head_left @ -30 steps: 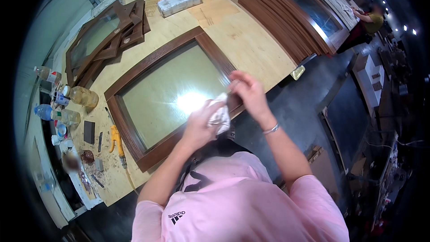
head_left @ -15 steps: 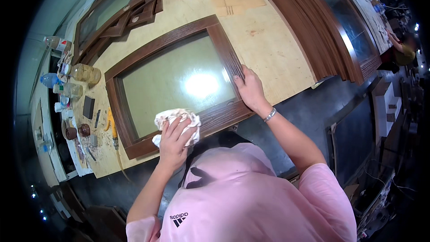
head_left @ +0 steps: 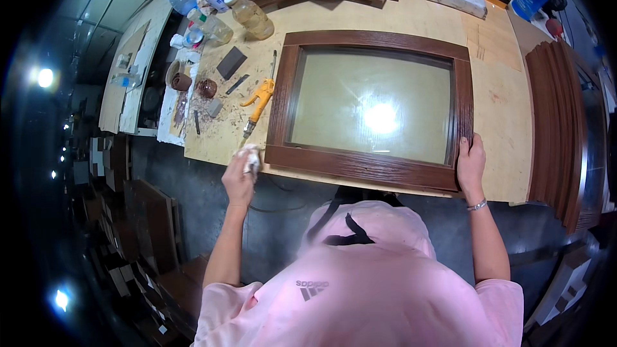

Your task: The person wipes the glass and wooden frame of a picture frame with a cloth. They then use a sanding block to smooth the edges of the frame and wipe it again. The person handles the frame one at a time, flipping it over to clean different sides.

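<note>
A white cloth (head_left: 251, 160) is bunched in the left hand (head_left: 238, 182), its grip closed, beside the near left corner of the framed glass (head_left: 369, 106), which is laid flat on the worktop (head_left: 503, 144). The right edge is touched by the right hand (head_left: 472, 166), thumb on top; how closed that grip is cannot be told.

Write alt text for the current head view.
A person's right hand holds the right side of a brown glazed frame on a table; the left hand holds a white rag beside the frame's near left corner. A yellow tool lies nearby.
</note>
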The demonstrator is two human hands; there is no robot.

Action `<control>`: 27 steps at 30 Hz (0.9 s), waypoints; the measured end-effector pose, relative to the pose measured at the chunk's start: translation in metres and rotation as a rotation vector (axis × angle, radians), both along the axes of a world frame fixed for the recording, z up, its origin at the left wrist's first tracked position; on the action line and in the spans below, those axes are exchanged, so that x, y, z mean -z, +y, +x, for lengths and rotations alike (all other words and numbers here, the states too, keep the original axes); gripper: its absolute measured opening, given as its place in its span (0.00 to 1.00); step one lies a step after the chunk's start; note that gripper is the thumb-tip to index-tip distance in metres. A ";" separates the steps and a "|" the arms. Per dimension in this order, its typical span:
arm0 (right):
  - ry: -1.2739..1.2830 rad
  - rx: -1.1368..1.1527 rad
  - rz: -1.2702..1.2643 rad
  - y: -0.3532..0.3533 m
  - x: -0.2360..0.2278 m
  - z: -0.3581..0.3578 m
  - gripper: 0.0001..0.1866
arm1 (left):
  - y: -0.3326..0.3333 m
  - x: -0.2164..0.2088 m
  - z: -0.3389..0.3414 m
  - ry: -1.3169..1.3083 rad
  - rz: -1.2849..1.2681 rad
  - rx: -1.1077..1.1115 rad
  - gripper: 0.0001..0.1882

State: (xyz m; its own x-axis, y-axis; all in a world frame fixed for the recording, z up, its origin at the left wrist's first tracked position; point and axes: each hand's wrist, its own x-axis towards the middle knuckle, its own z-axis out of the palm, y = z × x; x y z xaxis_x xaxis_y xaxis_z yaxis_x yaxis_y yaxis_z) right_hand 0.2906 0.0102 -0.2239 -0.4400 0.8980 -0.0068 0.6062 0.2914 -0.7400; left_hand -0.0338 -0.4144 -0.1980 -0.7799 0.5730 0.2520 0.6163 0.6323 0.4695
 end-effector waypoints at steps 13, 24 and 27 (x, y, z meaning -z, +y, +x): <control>-0.193 0.066 0.102 -0.002 -0.008 -0.010 0.22 | 0.114 0.003 0.033 0.298 -0.034 0.073 0.14; -0.296 0.084 0.064 -0.005 -0.008 -0.012 0.25 | 0.075 0.004 -0.005 0.252 -0.071 0.562 0.18; -0.302 0.080 0.040 -0.003 -0.013 -0.014 0.25 | 0.031 -0.003 -0.052 0.074 -0.020 0.071 0.16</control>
